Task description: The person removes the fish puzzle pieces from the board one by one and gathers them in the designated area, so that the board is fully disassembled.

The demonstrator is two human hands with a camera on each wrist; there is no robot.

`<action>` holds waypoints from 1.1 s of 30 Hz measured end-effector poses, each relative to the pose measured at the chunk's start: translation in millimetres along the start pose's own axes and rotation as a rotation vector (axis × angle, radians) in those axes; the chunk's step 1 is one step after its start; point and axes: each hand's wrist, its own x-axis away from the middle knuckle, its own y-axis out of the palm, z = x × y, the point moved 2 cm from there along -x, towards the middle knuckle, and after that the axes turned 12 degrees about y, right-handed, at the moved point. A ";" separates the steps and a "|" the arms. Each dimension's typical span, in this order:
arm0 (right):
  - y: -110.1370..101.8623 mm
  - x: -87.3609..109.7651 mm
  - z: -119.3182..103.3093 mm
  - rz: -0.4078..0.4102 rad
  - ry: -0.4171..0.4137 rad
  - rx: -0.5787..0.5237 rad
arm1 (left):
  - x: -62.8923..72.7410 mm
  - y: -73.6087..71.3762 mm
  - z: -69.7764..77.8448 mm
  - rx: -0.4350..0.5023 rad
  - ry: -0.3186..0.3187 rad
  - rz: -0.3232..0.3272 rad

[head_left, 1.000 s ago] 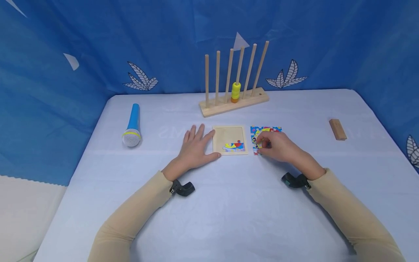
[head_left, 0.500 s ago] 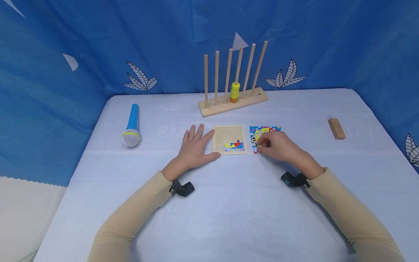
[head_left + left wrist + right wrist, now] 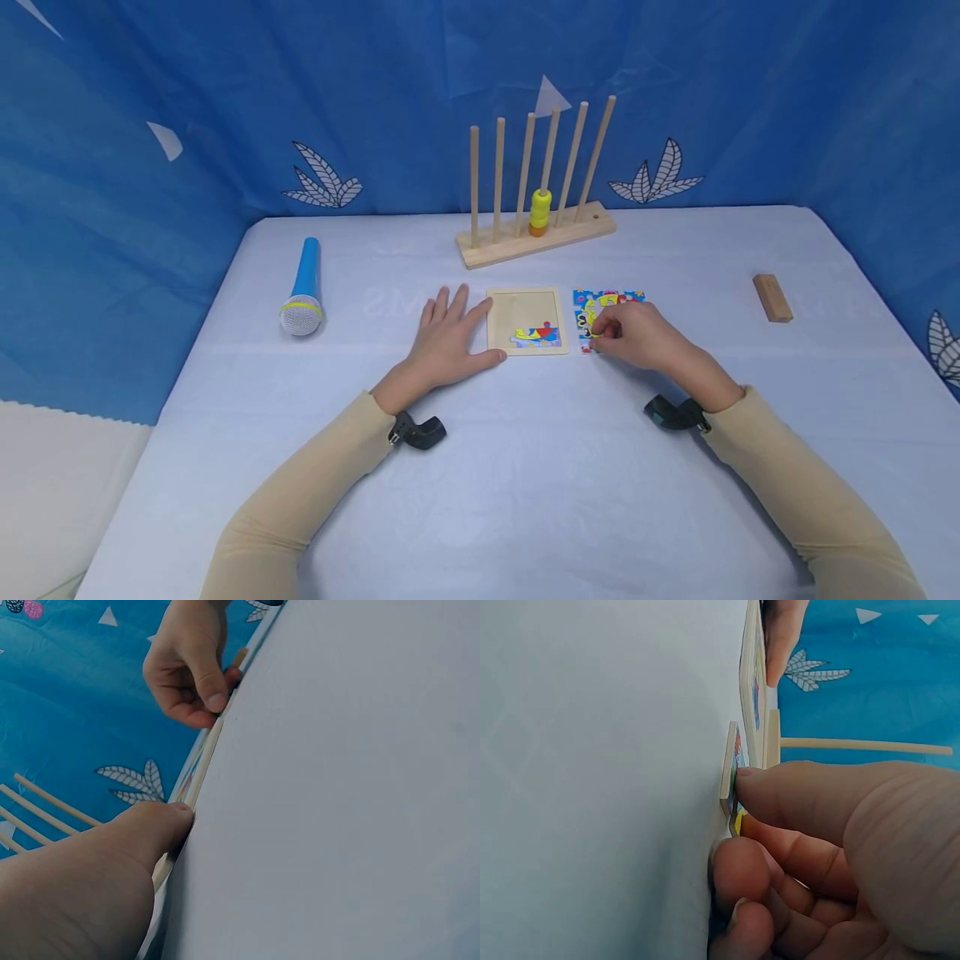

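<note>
A square wooden puzzle tray (image 3: 525,310) lies mid-table in the head view, with a few joined colourful pieces (image 3: 538,335) in its lower right. My left hand (image 3: 444,342) lies spread at its left side, thumb and forefinger touching the rim. Just right of the tray, a patch of colourful jigsaw pieces (image 3: 585,298) lies on the table, partly covered by my right hand (image 3: 633,333). In the right wrist view the thumb and curled fingers pinch a flat puzzle piece (image 3: 730,761) near its edge. That piece's far side is hidden.
Behind the tray stands a wooden peg rack (image 3: 536,242) with yellow and orange beads (image 3: 540,210) on one peg. A blue toy microphone (image 3: 303,287) lies at left, a small wooden block (image 3: 772,297) at right. Blue cloth (image 3: 405,100) hangs behind the table.
</note>
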 end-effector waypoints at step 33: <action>12.3 -33.4 -81.3 -0.216 -0.137 0.050 | 0.3 -2.3 0.1 0.007 0.005 -0.007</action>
